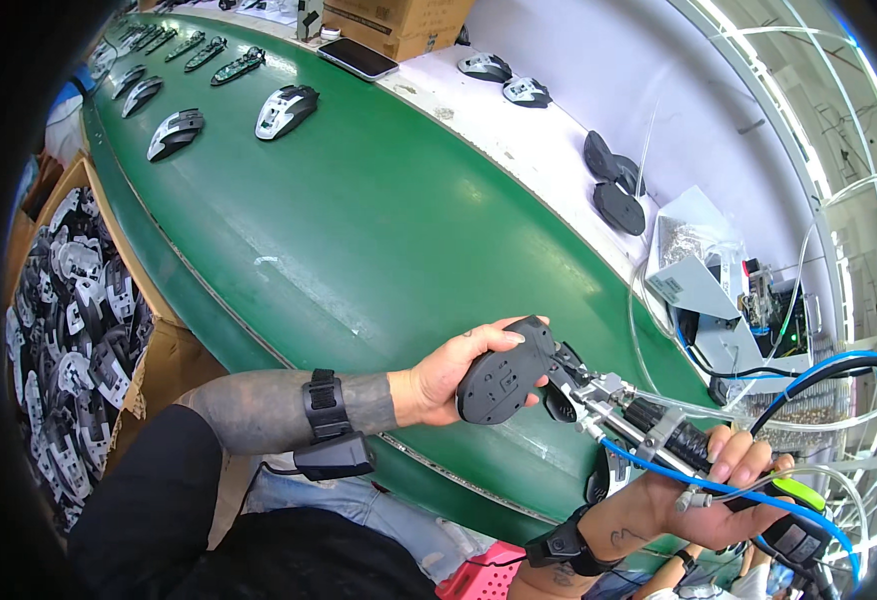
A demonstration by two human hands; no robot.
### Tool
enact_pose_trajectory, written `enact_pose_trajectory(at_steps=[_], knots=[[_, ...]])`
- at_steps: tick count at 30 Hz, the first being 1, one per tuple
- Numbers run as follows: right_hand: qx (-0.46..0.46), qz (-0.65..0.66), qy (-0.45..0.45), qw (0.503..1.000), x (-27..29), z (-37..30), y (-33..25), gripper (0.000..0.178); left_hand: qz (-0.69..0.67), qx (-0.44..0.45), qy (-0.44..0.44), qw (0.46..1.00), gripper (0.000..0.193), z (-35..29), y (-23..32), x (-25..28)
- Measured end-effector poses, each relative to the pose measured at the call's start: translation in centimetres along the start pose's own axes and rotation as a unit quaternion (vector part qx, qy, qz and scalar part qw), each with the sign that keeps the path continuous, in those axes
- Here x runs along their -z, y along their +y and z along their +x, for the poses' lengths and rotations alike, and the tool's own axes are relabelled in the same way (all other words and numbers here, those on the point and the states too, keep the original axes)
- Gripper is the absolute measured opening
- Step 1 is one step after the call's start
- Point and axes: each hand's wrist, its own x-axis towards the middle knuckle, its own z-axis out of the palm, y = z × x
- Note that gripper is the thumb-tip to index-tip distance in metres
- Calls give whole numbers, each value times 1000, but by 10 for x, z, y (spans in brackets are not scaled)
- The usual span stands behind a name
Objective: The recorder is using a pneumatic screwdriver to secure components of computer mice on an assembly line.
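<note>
Left hand: the left hand [443,376] pinches a dark, rounded plastic computer mouse [504,382] between thumb and fingers, underside facing up.
Mouse position: above the long, smooth green counter [379,240], near its closer edge.
Right hand: the right hand [727,490] is wrapped round a black-and-silver power tool [681,438] with a blue hose [659,466].
Tool nose: right at the mouse's right side (whether it touches, I cannot tell).
Far counter end: white-and-black mouse shells [287,112] stand spaced apart.
Left side: a brown cardboard box [181,358] holds heaped white-and-grey plastic parts [81,372].
Wall ledge: a flat dark-screened phone [359,59] lies beside a carton [399,22].
</note>
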Motion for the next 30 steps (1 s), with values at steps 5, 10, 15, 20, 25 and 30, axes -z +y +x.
enact_pose_trajectory(at_steps=[5,10,15,20,25,30], knots=[[21,-16,12,1000,3,6,-27,42,130,-37,65,989,49,5,2,-1],[55,-1,25,998,1,1,-39,41,58,-16,43,997,50,5,6,9],[69,-62,73,993,-17,-6,-16,41,47,-9,37,998,50,2,0,4],[73,-73,87,991,-13,-2,-11,46,55,-3,40,998,53,3,0,1],[47,-41,60,996,-14,-4,-6,43,56,9,30,998,54,2,1,0],[45,-31,45,998,-18,-4,-5,42,50,11,10,999,55,0,4,1]])
